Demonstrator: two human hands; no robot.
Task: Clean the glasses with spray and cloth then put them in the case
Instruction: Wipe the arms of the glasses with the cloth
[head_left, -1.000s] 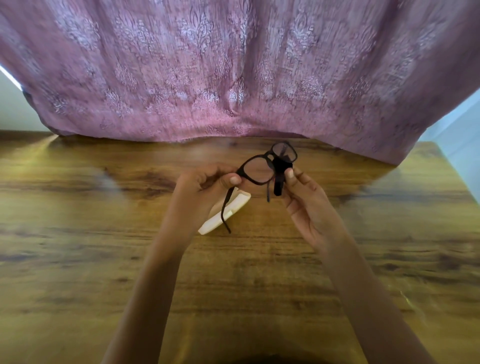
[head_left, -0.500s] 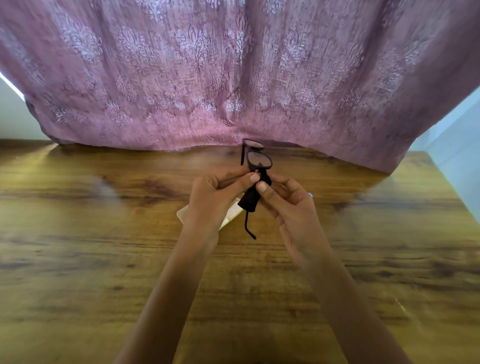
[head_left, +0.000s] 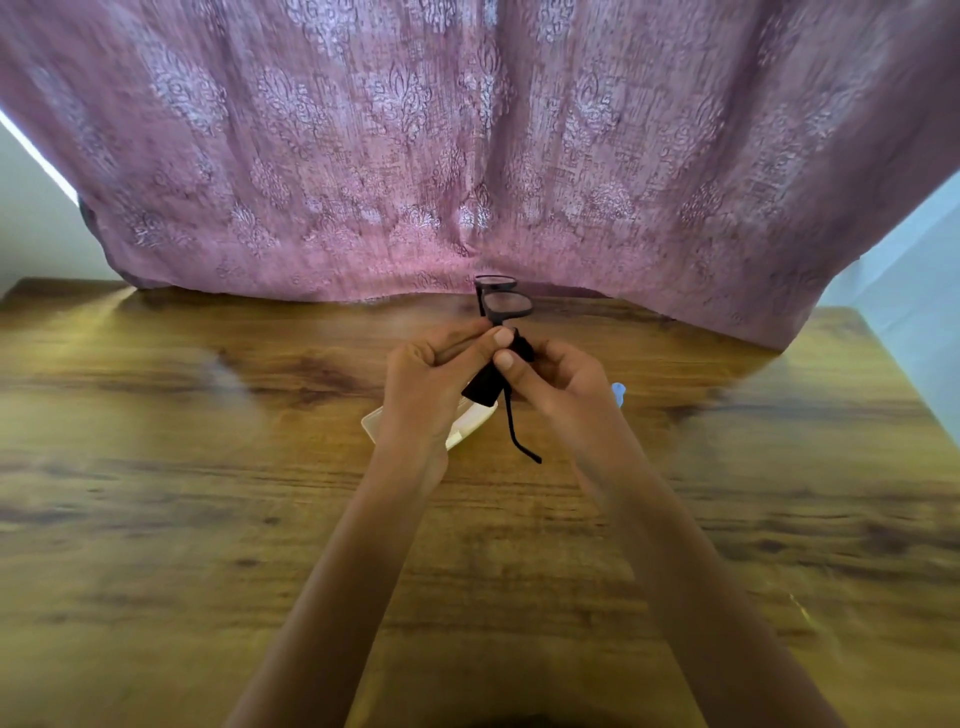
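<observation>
Black-framed glasses (head_left: 506, 304) are held above the table, lenses pointing away from me, one temple arm hanging down toward me. My left hand (head_left: 434, 384) pinches the frame near its hinge. My right hand (head_left: 558, 382) pinches a small black cloth (head_left: 485, 382) against the same part of the frame. Under my left hand lies a white glasses case (head_left: 470, 423), mostly hidden. A pale blue tip of what may be the spray bottle (head_left: 618, 389) peeks out behind my right hand.
The wooden table (head_left: 208, 467) spreads to all sides. A pink patterned curtain (head_left: 467, 156) hangs along the table's far edge. A pale wall shows at the far left and far right.
The glasses have been turned from facing me sideways to pointing away, edge-on. Both hands have come together at the frame, the cloth now pressed near the hinge.
</observation>
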